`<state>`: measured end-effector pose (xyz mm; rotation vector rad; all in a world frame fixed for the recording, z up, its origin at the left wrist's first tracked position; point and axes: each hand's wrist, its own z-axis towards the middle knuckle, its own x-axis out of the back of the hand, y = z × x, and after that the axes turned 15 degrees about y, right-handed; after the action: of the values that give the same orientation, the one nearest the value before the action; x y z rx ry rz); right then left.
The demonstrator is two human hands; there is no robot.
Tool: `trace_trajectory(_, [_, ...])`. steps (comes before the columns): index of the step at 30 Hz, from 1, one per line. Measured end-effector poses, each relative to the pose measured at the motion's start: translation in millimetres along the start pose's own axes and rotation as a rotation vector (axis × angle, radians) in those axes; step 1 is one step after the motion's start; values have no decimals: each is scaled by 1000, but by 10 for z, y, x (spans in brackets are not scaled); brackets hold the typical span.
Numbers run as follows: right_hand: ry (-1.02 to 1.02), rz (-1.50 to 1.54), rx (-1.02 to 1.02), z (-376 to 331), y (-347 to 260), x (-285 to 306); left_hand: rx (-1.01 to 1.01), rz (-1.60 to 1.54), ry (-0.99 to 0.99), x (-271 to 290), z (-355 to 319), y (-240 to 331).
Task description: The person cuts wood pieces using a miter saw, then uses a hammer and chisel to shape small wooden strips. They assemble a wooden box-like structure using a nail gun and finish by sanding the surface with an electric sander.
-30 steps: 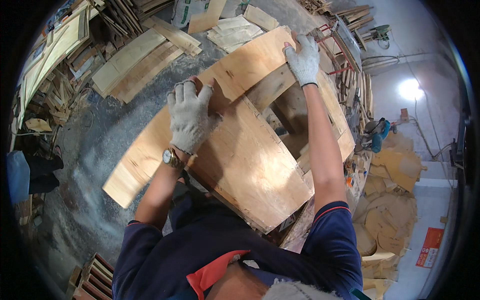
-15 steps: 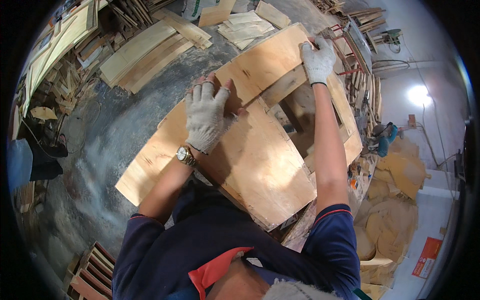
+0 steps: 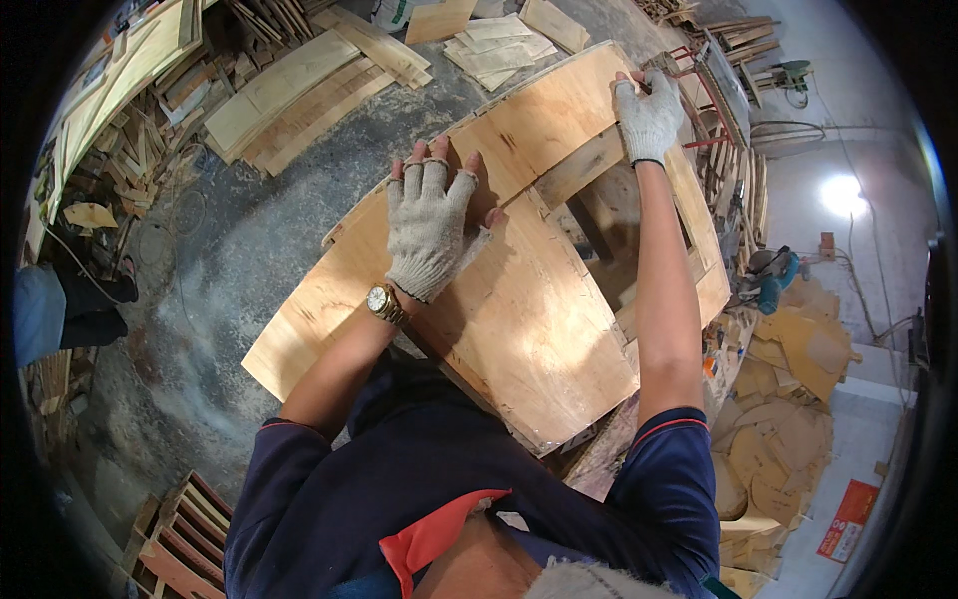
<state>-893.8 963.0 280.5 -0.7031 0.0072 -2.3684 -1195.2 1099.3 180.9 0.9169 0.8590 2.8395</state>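
Observation:
A long plywood strip (image 3: 555, 110) slants from lower left to upper right across a wooden frame (image 3: 707, 290). Against its near side lies a broad, tapering plywood panel (image 3: 524, 319). My left hand (image 3: 427, 230), in a fingerless knit glove, presses flat on the plywood near the seam, its fingers spread. At the strip's far right end is my gloved right hand (image 3: 649, 118), fingers curled in. A small dark spot shows between those fingers, too small to name. Beside my right forearm, openings in the frame show dark slats inside.
Loose boards (image 3: 289, 105) and thin sheets (image 3: 494, 50) lie on the floor beyond. A slatted wooden piece (image 3: 188, 534) stands at lower left. Another person's leg (image 3: 90, 304) shows at the left edge. A teal power tool (image 3: 773, 280) and cut templates (image 3: 778, 449) are at the right.
My right hand has shifted slightly right at the strip's far end, its fingers turned a little. My left hand has slid slightly right, still flat. The whole view has shifted a bit.

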Motion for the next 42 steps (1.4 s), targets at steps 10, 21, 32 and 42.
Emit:
trace_trajectory(10, [-10, 7, 12, -12, 6, 20, -26, 25, 29, -72, -6, 6])
trace_trajectory(21, [9, 27, 23, -14, 12, 26, -9, -8, 50, -35, 44, 37])
trace_trajectory(32, [-17, 24, -3, 6, 14, 16, -15, -19, 38, -108, 9, -41])
trace_trajectory(42, [-60, -3, 1, 13, 55, -6, -14, -72, 19, -100, 218, 75])
